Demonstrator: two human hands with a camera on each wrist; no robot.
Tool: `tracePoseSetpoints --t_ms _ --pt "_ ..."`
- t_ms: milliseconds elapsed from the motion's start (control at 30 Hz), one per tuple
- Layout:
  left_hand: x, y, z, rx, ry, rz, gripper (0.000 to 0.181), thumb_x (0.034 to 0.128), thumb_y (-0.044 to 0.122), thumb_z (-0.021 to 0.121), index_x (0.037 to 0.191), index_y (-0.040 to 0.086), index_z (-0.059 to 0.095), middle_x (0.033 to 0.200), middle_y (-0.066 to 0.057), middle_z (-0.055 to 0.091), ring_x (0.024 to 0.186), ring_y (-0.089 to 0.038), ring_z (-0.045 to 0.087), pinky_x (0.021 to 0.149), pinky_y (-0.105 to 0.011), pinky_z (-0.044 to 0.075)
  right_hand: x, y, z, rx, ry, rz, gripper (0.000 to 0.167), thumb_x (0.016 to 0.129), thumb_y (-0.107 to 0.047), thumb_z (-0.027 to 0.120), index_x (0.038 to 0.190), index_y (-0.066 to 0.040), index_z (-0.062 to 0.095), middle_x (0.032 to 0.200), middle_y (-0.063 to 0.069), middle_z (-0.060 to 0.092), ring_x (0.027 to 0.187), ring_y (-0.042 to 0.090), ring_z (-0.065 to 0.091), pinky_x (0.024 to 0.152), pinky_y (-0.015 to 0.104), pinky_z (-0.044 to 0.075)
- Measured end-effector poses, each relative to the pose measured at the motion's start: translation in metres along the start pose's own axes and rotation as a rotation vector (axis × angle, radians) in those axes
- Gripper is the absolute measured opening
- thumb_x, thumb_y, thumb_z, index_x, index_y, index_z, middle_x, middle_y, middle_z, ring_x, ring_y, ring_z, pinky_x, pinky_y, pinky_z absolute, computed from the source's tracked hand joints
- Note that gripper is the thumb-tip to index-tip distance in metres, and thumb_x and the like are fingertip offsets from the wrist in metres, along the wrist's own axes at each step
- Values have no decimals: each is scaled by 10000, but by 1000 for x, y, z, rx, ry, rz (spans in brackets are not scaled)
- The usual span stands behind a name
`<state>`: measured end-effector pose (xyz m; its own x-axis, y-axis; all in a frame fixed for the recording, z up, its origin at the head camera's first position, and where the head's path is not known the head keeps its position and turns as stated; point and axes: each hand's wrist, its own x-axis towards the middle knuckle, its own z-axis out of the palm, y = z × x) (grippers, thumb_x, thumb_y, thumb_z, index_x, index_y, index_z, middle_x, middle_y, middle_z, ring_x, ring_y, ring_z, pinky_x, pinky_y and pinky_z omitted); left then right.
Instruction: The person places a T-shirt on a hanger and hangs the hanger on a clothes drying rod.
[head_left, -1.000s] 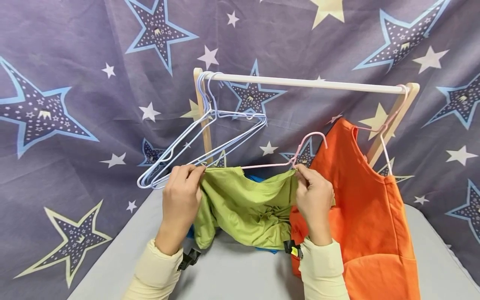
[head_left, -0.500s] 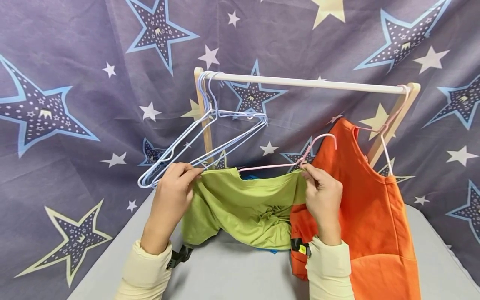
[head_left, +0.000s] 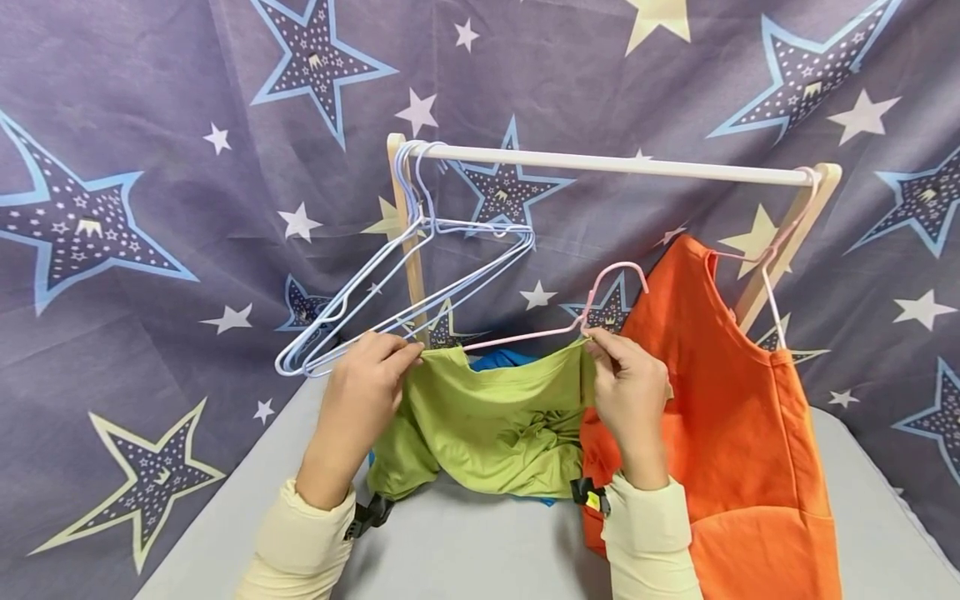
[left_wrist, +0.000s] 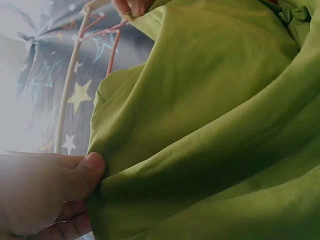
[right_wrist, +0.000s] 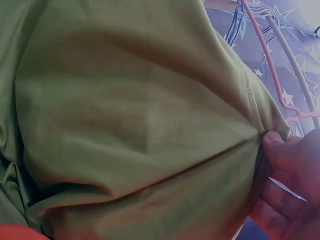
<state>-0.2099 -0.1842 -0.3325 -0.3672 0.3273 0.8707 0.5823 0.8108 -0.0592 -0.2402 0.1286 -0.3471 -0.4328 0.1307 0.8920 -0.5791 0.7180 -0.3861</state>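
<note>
A green garment (head_left: 502, 417) hangs bunched between both hands, its upper edge spread sideways; its exact kind cannot be told. My left hand (head_left: 363, 387) pinches the left end of that edge between thumb and fingers, as the left wrist view confirms. At the other end my right hand (head_left: 630, 387) pinches the edge, right below the neck of a pink hanger (head_left: 592, 304). The hanger's hook rises free of the cloth, and part of its arm shows behind the garment's edge. Whether the right fingers also grip the hanger is hidden. Blue cloth (head_left: 498, 360) peeks out behind the green.
A rack with a white rail (head_left: 615, 164) stands behind the hands. Several light blue hangers (head_left: 420, 283) hang at its left end. On the right, an orange sleeveless garment (head_left: 720, 417) hangs from another pink hanger (head_left: 780, 237). A grey surface (head_left: 480, 550) lies below.
Both hands spread the green edge wider half a second ago, then came closer together again. The pink hanger shifted right and back left along with the right hand. Both grips stay.
</note>
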Motion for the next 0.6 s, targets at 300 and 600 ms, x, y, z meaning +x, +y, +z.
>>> tracePoseSetpoints --t_ms 300,600 --pt "-1 6 6 42 -3 29 202 807 -67 769 995 4 775 878 -91 675 755 -299 578 642 -409 497 -2 -6 5 19 -27 -12 159 910 -61 767 1013 -165 829 946 22 786 745 191 728 578 358 485" --pt "-3 9 21 53 4 46 133 837 -10 788 969 -9 773 886 -98 693 762 -294 596 640 -406 515 -4 -13 9 0 -16 -42 150 927 -80 747 1008 -174 831 947 20 786 788 240 744 571 435 528"
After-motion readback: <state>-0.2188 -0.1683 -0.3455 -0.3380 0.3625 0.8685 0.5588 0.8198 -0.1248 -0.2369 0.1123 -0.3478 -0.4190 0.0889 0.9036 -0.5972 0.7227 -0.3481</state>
